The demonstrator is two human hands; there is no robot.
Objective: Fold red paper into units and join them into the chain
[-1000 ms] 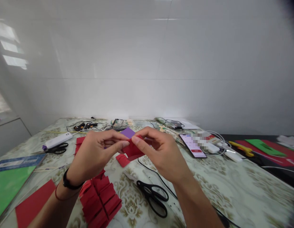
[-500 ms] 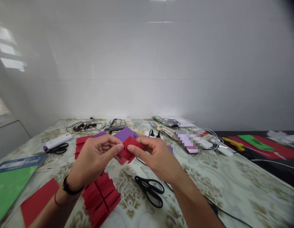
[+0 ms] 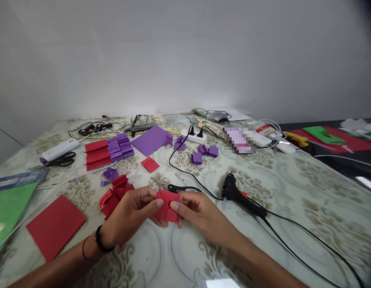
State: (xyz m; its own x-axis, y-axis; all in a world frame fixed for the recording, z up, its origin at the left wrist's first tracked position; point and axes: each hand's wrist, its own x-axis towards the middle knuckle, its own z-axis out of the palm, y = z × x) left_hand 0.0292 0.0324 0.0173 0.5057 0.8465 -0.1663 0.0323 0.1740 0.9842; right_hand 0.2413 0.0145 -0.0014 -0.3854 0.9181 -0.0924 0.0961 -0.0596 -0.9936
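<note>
A small folded square of red paper (image 3: 166, 206) is pinched between my two hands above the table. My left hand (image 3: 134, 214) grips its left edge, thumb on top. On the right edge, my right hand (image 3: 200, 212) holds it the same way, fingers curled underneath. Just behind the paper lie black-handled scissors (image 3: 173, 187), partly covered by my right hand. Folded red paper pieces (image 3: 115, 196) sit beyond my left wrist, partly hidden. A flat red paper piece (image 3: 150, 164) rests farther back, and a larger red sheet (image 3: 56, 227) lies at the left.
A black glue gun (image 3: 233, 190) with its cord lies at the right. Pleated red and purple paper (image 3: 109, 151), a purple sheet (image 3: 151, 140) and small purple pieces (image 3: 204, 152) are farther back. A white power strip (image 3: 194, 137) and another pair of scissors (image 3: 64, 159) also lie there.
My hands have lowered toward me with the red paper, which now faces up flatter. The view has tilted down, bringing the glue gun and more of the table into sight.
</note>
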